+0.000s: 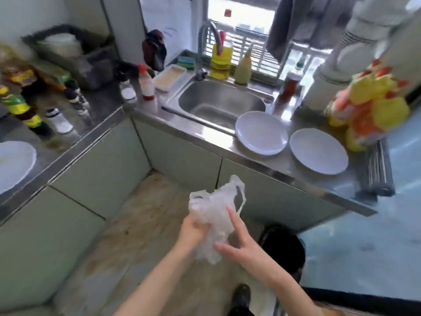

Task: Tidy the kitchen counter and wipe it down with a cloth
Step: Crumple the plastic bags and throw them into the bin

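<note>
Bench (303, 179): cluttered, bottles (145, 82) left of sink (218, 106), two white plates (261, 132) right; wiping likely not begun.
Black bin (282, 245): near right hand (241, 242).
Plastic bag (214, 208): crumpled, above floor (148, 224), off bench; left hand (193, 229) clenched round it, right hand's straight fingers touching.
No cloth in hand.

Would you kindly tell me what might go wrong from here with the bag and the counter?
1. The plastic bag is gripped only by the left hand; the right hand lies straight-fingered against it, so it may slip and miss the black bin.
2. The near white plate and the far white plate sit close to the front edge of the counter; wiping could knock one off.
</note>
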The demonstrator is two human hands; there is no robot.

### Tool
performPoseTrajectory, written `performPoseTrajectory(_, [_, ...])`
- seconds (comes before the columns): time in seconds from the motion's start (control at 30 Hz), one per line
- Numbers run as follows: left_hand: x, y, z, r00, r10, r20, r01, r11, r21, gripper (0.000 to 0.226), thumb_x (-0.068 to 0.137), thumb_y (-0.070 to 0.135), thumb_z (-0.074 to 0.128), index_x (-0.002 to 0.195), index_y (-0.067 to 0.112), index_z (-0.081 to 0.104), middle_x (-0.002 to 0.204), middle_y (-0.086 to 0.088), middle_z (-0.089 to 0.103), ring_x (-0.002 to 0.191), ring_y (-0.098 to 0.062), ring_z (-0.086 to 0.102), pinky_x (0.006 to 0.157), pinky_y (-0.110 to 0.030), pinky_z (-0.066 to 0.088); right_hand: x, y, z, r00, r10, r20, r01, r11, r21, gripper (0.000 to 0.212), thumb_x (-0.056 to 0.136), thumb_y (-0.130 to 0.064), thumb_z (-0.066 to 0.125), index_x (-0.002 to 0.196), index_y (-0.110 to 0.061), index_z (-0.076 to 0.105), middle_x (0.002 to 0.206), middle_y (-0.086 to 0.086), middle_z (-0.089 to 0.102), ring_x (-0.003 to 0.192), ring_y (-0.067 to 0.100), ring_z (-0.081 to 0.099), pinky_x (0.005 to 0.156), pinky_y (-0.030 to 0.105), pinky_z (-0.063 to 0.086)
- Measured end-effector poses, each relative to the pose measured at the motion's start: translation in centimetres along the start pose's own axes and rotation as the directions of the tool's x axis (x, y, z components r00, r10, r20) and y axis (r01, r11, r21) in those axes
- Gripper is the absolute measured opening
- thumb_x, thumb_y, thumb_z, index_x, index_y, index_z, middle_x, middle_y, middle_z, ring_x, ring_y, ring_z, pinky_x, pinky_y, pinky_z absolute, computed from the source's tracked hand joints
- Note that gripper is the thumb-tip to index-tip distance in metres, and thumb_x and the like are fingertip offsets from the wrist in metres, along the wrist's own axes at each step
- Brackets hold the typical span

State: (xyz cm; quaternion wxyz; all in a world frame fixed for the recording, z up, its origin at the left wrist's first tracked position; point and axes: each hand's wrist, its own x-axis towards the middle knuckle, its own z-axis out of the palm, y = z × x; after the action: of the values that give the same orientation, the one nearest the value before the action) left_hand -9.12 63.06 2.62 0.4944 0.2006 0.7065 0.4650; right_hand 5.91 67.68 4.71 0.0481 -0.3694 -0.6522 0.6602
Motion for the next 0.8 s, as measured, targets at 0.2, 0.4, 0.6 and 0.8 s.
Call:
performPoseTrajectory(0.2, [5.8,-0.6,11.1,0.85,-0.096,0.518,0.152,0.986,-0.067,0.048,0.078,0.013,0.067,0.124,0.009,0.054,0.113,-0.013,0.067,0.102,-0.025,0.065,0.082,-0.038,0.055,1.0,7.8,-8.0,0.9,-0.005,-0.436,0.023,0.999,0.037,0.066,0.073,-0.027,0.074,0.129,-0.039,0.041,0.129,-0.005,0.045,0.116,-0.001,0.048,0.099,0.025,0.043])
performPoseTrajectory(0.4, [11.7,-5.9,17.3,0.821,-0.193,0.537,-0.061,0.907,0.417,0.068,0.063,0.053,0.078,0.119,0.042,0.041,0.129,0.012,0.036,0.112,0.002,0.048,0.093,-0.013,0.041,2.8,18.1,-16.8,0.764,0.17,-0.622,-0.144,0.985,0.093,0.028,0.074,-0.016,0.063,0.1,-0.026,0.063,0.099,-0.008,0.064,0.093,0.008,0.06,0.084,0.03,0.049])
performPoseTrajectory(0.6, [19.9,-16.4,21.9,0.907,-0.135,0.4,-0.166,0.756,0.633,0.028,0.085,0.029,0.065,0.105,0.038,0.048,0.119,0.006,0.048,0.103,-0.002,0.048,0.075,-0.005,0.035,6.4,34.7,-21.1,0.601,0.393,-0.696,-0.517,0.855,0.036,0.043,0.074,0.001,0.045,0.11,-0.021,0.054,0.096,0.004,0.061,0.083,0.025,0.059,0.069,0.04,0.051])
performPoseTrajectory(0.8, [29.0,-28.8,26.9,0.883,-0.115,0.454,-0.258,0.69,0.677,0.023,0.085,0.026,0.065,0.098,0.037,0.05,0.109,0.013,0.048,0.097,0.0,0.052,0.077,-0.013,0.039,13.2,50.2,-21.6,0.455,0.376,-0.807,-0.634,0.773,0.003,0.044,0.075,0.006,0.045,0.11,-0.02,0.049,0.103,0.001,0.049,0.076,0.026,0.052,0.052,0.03,0.038])
